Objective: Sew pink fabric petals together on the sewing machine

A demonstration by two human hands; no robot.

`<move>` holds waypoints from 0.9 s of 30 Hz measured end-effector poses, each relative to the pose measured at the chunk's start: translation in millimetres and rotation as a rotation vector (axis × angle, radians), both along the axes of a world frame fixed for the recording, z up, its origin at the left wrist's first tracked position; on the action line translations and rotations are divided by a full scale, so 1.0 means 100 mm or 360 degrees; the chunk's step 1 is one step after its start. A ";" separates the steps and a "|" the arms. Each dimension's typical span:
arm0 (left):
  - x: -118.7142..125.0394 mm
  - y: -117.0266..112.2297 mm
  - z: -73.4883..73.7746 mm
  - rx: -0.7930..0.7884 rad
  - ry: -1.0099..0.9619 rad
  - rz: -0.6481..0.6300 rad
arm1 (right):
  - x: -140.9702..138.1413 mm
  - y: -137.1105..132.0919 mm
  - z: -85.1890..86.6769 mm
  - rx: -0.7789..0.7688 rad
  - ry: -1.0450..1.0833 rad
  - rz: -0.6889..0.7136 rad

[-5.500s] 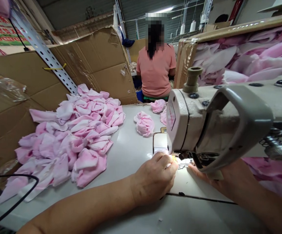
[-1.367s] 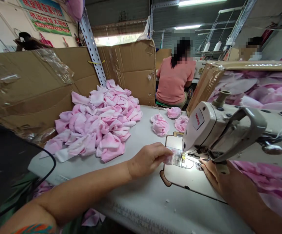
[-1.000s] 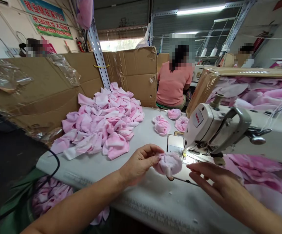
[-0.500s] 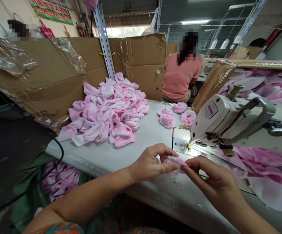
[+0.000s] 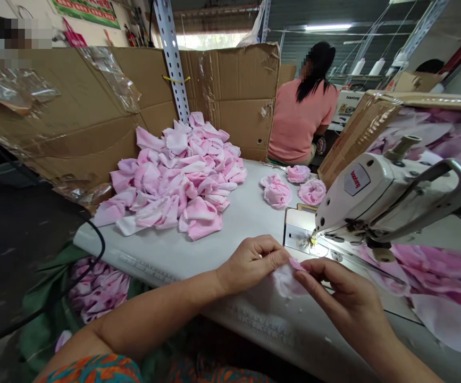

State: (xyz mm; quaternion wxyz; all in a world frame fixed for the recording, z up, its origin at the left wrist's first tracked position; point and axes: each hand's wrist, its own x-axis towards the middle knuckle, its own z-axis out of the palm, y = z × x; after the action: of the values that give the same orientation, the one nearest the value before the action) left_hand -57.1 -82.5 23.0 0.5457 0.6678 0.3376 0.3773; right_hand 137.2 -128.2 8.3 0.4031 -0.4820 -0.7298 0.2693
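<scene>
Far left of the sewing machine point(image 5: 377, 199), a heap of pink-and-white fabric scraps point(image 5: 178, 183). Nearer it, three gathered fabric rosettes point(image 5: 277, 194). Just in front of the machine, left hand point(image 5: 252, 264) and right hand point(image 5: 344, 293) close together, both pinching one pale pink fabric piece point(image 5: 286, 281) between them.

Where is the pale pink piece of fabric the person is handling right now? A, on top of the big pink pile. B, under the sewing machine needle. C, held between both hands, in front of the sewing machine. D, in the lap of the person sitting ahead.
C. The pale pink fabric piece is gripped by the left hand and the right hand, clear of the sewing machine and its needle.
</scene>
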 end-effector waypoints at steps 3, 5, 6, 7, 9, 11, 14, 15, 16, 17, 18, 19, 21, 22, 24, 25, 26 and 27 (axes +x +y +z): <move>-0.01 0.04 -0.04 -0.0249 -0.0114 0.0033 | 0.00 0.01 -0.04 -0.0192 0.0173 -0.0049; -0.02 0.07 -0.06 -0.0374 -0.0206 0.0049 | 0.01 0.02 -0.05 -0.0334 0.0265 -0.0093; -0.04 0.07 -0.07 -0.0419 -0.0235 0.0046 | 0.01 0.03 -0.05 -0.0391 0.0293 -0.0122; -0.05 0.08 -0.07 -0.0448 -0.0240 0.0030 | 0.00 0.03 -0.05 -0.0433 0.0315 -0.0157; -0.07 0.08 -0.08 -0.0479 -0.0204 -0.0020 | -0.02 0.03 -0.05 -0.0483 0.0362 -0.0235; -0.10 0.08 -0.08 -0.0503 -0.0161 -0.0086 | -0.04 0.01 -0.06 -0.0506 0.0421 -0.0311; -0.12 0.07 -0.10 -0.0563 -0.0103 -0.0157 | -0.07 0.00 -0.11 -0.0524 0.0437 -0.0360; -0.13 0.08 -0.11 -0.0577 -0.0081 -0.0166 | -0.06 0.01 -0.14 -0.0524 0.0422 -0.0375; -0.13 0.09 -0.11 -0.0588 -0.0065 -0.0161 | -0.05 0.02 -0.17 -0.0537 0.0404 -0.0399; -0.14 0.10 -0.11 -0.0600 -0.0063 -0.0147 | -0.03 0.03 -0.21 -0.0570 0.0388 -0.0435; -0.15 0.11 -0.10 -0.0610 -0.0077 -0.0128 | 0.00 0.04 -0.24 -0.0619 0.0376 -0.0469; -0.16 0.14 -0.09 -0.0613 -0.0105 -0.0104 | 0.03 0.06 -0.27 -0.0673 0.0372 -0.0499; -0.16 0.20 -0.05 -0.0576 -0.0187 -0.0025 | 0.08 0.10 -0.33 -0.0744 0.0346 -0.0489; -0.16 0.25 -0.02 -0.0539 -0.0231 0.0028 | 0.10 0.11 -0.35 -0.0743 0.0333 -0.0451; -0.14 0.38 0.02 -0.0438 -0.0309 0.0153 | 0.11 0.12 -0.38 -0.0690 0.0334 -0.0402; -0.11 0.46 0.04 -0.0387 -0.0338 0.0216 | 0.10 0.12 -0.39 -0.0664 0.0344 -0.0414; -0.08 0.56 0.06 -0.0333 -0.0360 0.0279 | 0.09 0.12 -0.40 -0.0640 0.0360 -0.0450; -0.04 0.66 0.07 -0.0281 -0.0373 0.0341 | 0.07 0.11 -0.40 -0.0620 0.0378 -0.0505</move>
State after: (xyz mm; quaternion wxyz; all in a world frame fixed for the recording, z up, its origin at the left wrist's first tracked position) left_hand -61.4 -16.3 29.9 0.5945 0.5289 0.3729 0.4773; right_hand 144.2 -116.9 -31.6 0.4227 -0.6237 -0.5274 0.3927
